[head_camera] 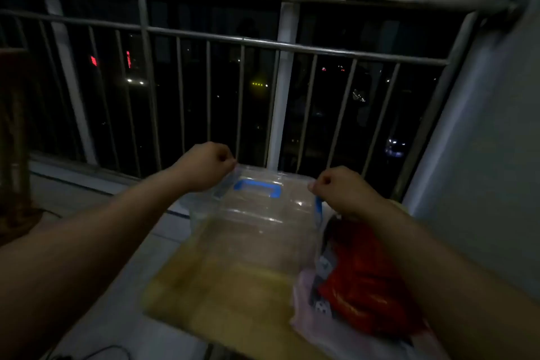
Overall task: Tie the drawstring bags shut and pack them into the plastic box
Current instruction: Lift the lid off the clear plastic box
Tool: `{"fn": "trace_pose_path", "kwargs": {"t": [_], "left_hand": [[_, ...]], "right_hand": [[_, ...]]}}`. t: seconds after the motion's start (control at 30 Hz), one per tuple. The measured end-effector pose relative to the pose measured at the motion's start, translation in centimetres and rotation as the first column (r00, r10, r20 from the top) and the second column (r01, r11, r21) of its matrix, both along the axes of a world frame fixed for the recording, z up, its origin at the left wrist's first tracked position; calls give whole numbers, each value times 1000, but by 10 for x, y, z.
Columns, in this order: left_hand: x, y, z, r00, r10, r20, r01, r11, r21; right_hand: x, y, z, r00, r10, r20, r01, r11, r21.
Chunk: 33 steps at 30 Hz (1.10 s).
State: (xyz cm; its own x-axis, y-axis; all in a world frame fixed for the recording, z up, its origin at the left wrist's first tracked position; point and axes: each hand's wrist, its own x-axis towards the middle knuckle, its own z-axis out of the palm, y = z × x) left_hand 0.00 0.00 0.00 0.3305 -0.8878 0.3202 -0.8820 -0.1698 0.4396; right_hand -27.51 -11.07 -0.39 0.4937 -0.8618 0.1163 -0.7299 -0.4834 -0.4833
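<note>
Head view: a dim balcony at night is shown, with a clear plastic box (254, 231) set at the centre on a yellowish board (204, 301).
Left hand (204, 166): the fingers are curled tight, and the box's top corner at 10 o'clock is pinched just above a blue side clasp (222, 187).
Right hand (339, 190): it is closed in the same way, and the rim at 2 o'clock is pinched above the other clasp (318, 207).
Why so held: a grip at both clasps is judged to be for freeing the lid, so that bags can be packed. Whether the lid is already loose cannot be told.
Drawstring bag (359, 280): a pale bag with red contents is laid at 4 o'clock of the box, touching its right wall and partly under the right forearm. Its mouth is hidden, so tied or untied cannot be told.
Blue handle (257, 188): it is seen on the lid at 12 o'clock, between the hands and untouched.
Edges: the box is hemmed by a railing (263, 44) at 12 o'clock and a wall (482, 155) at 3 o'clock.
Open room: board surface is seen at 7 to 8 o'clock, judged the likeliest spot for a lifted lid.
</note>
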Motion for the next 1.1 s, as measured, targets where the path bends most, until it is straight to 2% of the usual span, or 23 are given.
{"fn": "trace_pose_path", "kwargs": {"t": [0.03,0.13,0.17,0.23,0.33,0.4,0.47,0.57,0.63,0.67,0.7,0.73,0.77,0.8,0.87,0.9,0.97,1.03,1.1], "left_hand": [[2,-1,-5,1000,23,-20,-23,1000,-1],[-3,22,-21,979,197,59,-200,979,50],[-2,23,-30,969,245,22,-246,966,85],[-3,29,-40,948,268,-174,-243,958,149],[9,30,-45,885,271,-378,-245,962,116],[22,30,-45,814,288,-505,-263,957,122],[30,30,-43,716,294,-634,-266,954,141],[43,32,-47,642,349,-682,-263,937,231],[54,35,-58,567,388,-726,-223,921,319],[58,38,-63,561,391,-730,-229,920,317],[64,37,-65,601,378,-704,-270,925,266],[66,36,-67,672,350,-653,-315,933,176],[66,36,-63,741,304,-598,-312,945,95],[62,36,-59,795,252,-551,-268,962,53],[55,35,-51,868,169,-467,-150,986,79],[52,34,-50,901,171,-400,-134,984,119],[47,31,-46,941,179,-286,-153,982,111],[38,25,-40,948,127,-292,-116,992,52],[31,21,-37,955,100,-277,-84,994,70]], "right_hand": [[2,-1,-1,1000,-18,16,17,1000,8],[6,15,-12,995,-101,3,101,995,16],[9,18,-19,993,-119,8,119,993,29],[14,28,-33,981,-185,53,181,980,78],[21,23,-45,930,-310,197,289,949,130],[21,12,-50,909,-370,193,345,927,149],[19,12,-49,925,-363,107,353,930,106],[14,17,-54,943,-330,34,318,930,184],[8,14,-63,942,-325,85,294,920,259],[8,4,-70,953,-301,42,285,932,224],[9,-4,-73,948,-272,165,235,949,211],[6,-2,-68,907,-265,328,167,940,298],[4,1,-62,865,-258,431,181,960,212],[5,5,-53,869,-275,412,277,959,56],[9,10,-45,925,-282,255,264,959,103],[13,14,-42,931,-277,238,266,961,79],[22,19,-34,935,-223,275,222,974,35],[32,21,-26,940,-155,305,153,988,29],[39,21,-19,944,-140,297,140,990,19]]}}
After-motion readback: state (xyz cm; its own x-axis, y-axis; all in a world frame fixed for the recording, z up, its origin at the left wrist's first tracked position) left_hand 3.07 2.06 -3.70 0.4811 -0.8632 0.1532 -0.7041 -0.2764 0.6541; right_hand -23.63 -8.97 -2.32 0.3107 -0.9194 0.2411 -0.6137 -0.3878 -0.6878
